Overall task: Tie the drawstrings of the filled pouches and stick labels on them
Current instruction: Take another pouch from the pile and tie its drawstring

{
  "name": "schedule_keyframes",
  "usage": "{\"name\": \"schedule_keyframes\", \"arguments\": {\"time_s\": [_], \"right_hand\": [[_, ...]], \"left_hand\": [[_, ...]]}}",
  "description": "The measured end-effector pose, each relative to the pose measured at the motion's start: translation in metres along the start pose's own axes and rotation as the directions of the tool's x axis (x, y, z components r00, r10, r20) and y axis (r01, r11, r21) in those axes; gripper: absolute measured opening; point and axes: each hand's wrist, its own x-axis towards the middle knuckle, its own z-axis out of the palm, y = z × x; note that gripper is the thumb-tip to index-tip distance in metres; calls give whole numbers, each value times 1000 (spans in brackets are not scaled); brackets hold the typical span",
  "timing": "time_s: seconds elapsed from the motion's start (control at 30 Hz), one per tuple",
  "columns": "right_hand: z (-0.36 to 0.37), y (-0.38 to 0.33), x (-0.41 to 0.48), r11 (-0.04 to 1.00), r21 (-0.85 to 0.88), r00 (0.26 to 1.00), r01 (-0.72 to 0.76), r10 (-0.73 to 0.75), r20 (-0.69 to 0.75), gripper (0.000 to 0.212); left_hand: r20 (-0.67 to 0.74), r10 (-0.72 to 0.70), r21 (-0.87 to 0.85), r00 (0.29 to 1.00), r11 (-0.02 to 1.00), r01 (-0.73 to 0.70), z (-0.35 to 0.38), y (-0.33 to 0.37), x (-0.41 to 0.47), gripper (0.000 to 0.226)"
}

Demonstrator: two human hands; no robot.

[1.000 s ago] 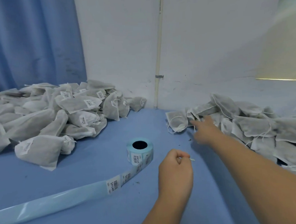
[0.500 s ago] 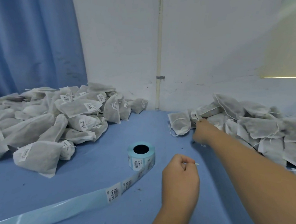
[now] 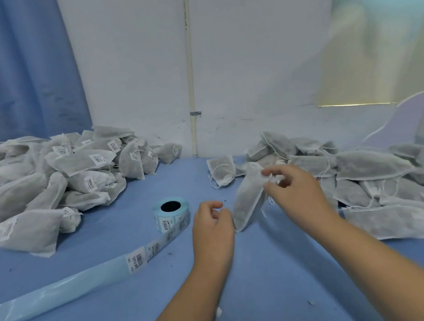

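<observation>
My right hand (image 3: pixel 295 192) pinches the gathered top of a grey filled pouch (image 3: pixel 246 202) and holds it tilted, its lower corner touching the blue table (image 3: pixel 273 279). My left hand (image 3: pixel 213 224) hovers just left of the pouch's lower end, fingers loosely curled, with nothing visible in them. A blue label roll (image 3: pixel 170 211) stands left of that hand, and its backing strip (image 3: pixel 65 288) trails toward the front left with a few barcode labels on it. Unlabelled pouches (image 3: pixel 368 167) with loose drawstrings are heaped at the right.
A heap of labelled pouches (image 3: pixel 59 178) fills the left side. One loose pouch (image 3: pixel 221 169) lies near the back centre. A white wall with a vertical pipe (image 3: pixel 190 87) closes the back, and a blue curtain (image 3: pixel 17 72) hangs at the left.
My right hand has pulled one pouch out of the right heap toward the table's middle and lifted its top. My left hand has loosened its fist and moved nearer the pouch.
</observation>
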Motion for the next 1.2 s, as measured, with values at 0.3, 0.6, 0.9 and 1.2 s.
{"name": "schedule_keyframes", "arguments": {"time_s": [0.3, 0.6, 0.9, 1.2], "right_hand": [[-40, -9, -84, 899, 331, 958, -288, 271, 97, 22], [-55, 6, -93, 758, 378, 847, -531, 477, 235, 25], [-67, 4, -91, 805, 80, 726, -588, 481, 491, 28], [-70, -3, -90, 757, 192, 725, -625, 471, 502, 35]], "left_hand": [[401, 370, 264, 838, 829, -493, 1, 6, -33, 61], [386, 561, 413, 733, 605, -680, 5, 7, -36, 59], [496, 481, 379, 722, 629, -679, 5, 7, -40, 65], [645, 403, 360, 649, 589, -723, 9, 7, -45, 61]]}}
